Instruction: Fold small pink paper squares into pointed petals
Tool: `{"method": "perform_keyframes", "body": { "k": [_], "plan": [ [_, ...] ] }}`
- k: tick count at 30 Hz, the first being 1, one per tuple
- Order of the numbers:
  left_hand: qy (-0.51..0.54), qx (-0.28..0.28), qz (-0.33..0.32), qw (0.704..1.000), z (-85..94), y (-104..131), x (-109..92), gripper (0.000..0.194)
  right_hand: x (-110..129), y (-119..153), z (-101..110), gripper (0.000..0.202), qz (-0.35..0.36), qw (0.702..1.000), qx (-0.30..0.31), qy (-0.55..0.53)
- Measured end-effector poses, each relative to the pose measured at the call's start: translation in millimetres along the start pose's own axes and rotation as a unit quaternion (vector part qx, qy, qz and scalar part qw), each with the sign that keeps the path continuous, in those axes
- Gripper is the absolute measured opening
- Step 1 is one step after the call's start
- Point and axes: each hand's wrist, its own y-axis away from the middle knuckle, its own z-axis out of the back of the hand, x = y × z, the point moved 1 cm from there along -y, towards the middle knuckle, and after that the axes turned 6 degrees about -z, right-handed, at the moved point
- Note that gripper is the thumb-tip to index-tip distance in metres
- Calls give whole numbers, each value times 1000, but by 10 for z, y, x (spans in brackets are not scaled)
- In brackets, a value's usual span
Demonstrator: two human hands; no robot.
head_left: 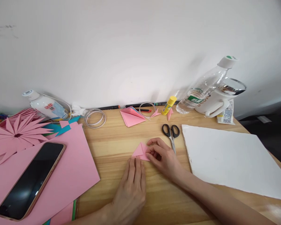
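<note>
A small pink folded paper (138,150) lies flat on the wooden table, creased into a triangular shape. My left hand (132,184) rests on its lower edge, fingers stretched out and lying flat. Curled at the paper's right side, my right hand (162,157) has its thumb and fingertips at the edge, pinching the paper there. Just beyond the right hand are black-handled scissors (171,134), blades pointing toward me. Farther back sit a stack of folded pink papers (132,117) and an upright yellow glue stick (169,105).
To the left, a phone (31,181) lies on pink sheets (84,168) beside a spiky pink paper flower (16,134). A white board (231,159) covers the right side. Tape rolls (95,118), a water bottle (201,87), a mug (213,101) and a white bottle (48,106) line the wall.
</note>
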Motion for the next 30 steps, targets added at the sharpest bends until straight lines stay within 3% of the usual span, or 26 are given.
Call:
{"method": "perform_keyframes", "body": {
  "k": [10, 13, 17, 30],
  "plan": [
    [-3, -8, 12, 1000, 19, -30, 0, 39, 25, -1, 27, 7, 5, 1000, 21, -5],
    [2, -8, 20, 1000, 27, -33, -1, 38, 26, 3, 28, 20, 39, 998, 39, 18],
    [5, -10, 17, 1000, 18, 8, -22, 38, 4, 5, 17, 19, 81, 995, 27, 55],
    [-5, 7, 21, 1000, -4, 18, -15, 38, 9, -3, 13, 18, 71, 996, 31, 55]
  ]
}}
